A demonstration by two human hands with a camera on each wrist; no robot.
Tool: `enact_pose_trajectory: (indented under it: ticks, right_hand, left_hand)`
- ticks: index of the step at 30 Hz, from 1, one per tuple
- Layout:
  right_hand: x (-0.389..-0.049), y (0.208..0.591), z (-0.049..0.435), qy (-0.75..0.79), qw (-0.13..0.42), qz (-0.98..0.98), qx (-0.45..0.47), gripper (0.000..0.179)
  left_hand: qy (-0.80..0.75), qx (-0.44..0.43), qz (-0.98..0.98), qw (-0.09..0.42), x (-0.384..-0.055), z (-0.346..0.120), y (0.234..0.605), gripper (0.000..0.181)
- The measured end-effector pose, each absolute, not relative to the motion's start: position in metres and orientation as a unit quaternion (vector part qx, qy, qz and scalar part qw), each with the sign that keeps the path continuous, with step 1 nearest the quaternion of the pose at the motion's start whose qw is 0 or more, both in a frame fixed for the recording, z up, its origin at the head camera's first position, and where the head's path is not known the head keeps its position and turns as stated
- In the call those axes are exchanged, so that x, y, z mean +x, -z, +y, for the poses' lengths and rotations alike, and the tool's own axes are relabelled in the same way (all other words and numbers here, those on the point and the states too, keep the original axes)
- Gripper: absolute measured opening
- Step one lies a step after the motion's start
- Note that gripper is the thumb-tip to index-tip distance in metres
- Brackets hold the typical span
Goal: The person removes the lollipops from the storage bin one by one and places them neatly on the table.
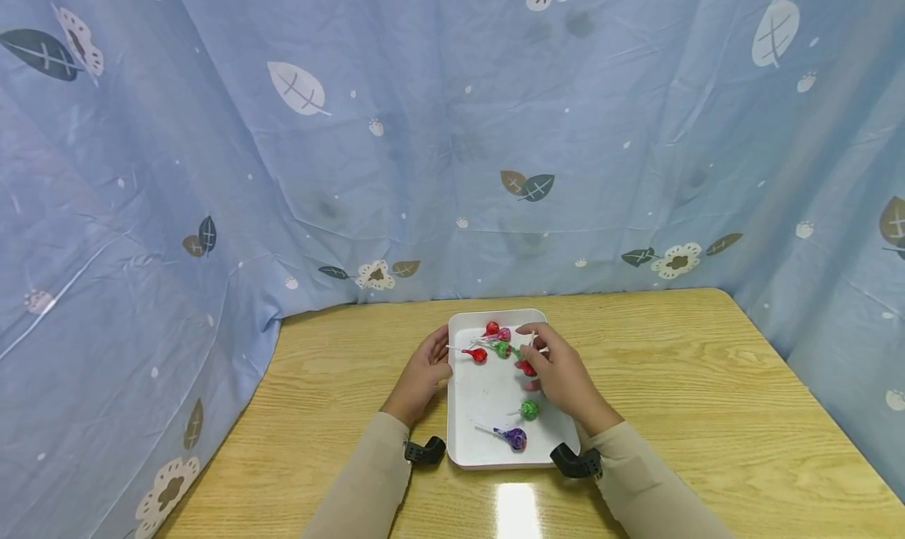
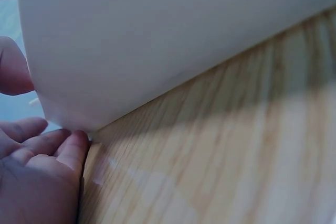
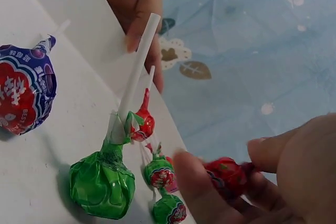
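Observation:
In my right hand I hold a red-wrapped lollipop by the fingers, over the right side of a white tray. My left hand rests against the tray's left wall, its thumb at the rim and its fingers outside. Near the tray's front lie a purple lollipop and a green lollipop. Farther back are a red lollipop, another red lollipop, a pink lollipop and a green lollipop. My right fingers partly cover another green lollipop.
The tray stands on a wooden table. Behind the table hangs a blue curtain printed with leaves and flowers. A black camera strap is on my left wrist, and another black strap is on my right.

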State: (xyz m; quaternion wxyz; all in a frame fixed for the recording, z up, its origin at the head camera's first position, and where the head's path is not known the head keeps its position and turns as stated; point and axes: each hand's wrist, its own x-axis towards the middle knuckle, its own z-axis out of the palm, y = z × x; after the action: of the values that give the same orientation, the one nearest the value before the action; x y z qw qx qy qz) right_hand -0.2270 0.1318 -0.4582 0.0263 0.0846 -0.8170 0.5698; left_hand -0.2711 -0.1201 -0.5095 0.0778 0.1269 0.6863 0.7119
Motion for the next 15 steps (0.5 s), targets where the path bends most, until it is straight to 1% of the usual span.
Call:
enact_pose_trajectory:
  ticks: [4, 6, 8, 12, 15]
  right_hand:
    - [-0.2279, 0.4562, 0.1338, -0.537, 0.059, -0.836, 0.094, 0.034]
    - [-0.2287, 0.4561, 0.1349, -0.519, 0.066, -0.847, 0.09, 0.032]
    - [-0.2291, 0.4566, 0.1356, -0.519, 0.059, -0.848, 0.085, 0.026]
    - [-0.2289, 0.457, 0.1364, -0.559, 0.021, -0.825, 0.074, 0.014]
    - [-0.2286, 0.457, 0.1386, -0.565, 0.007, -0.821, 0.082, 0.013]
  left_hand:
    - [-0.713, 0.128, 0.685, 0.077, -0.2711, -0.1198, 0.5101, 0.078]
    - [-0.714, 0.13, 0.684, 0.076, -0.2714, -0.1198, 0.5104, 0.078]
    - [-0.714, 0.131, 0.684, 0.076, -0.2715, -0.1199, 0.5105, 0.078]
    - [-0.714, 0.134, 0.682, 0.077, -0.2714, -0.1205, 0.5098, 0.078]
    - [-0.715, 0.138, 0.68, 0.083, -0.2696, -0.1207, 0.5057, 0.078]
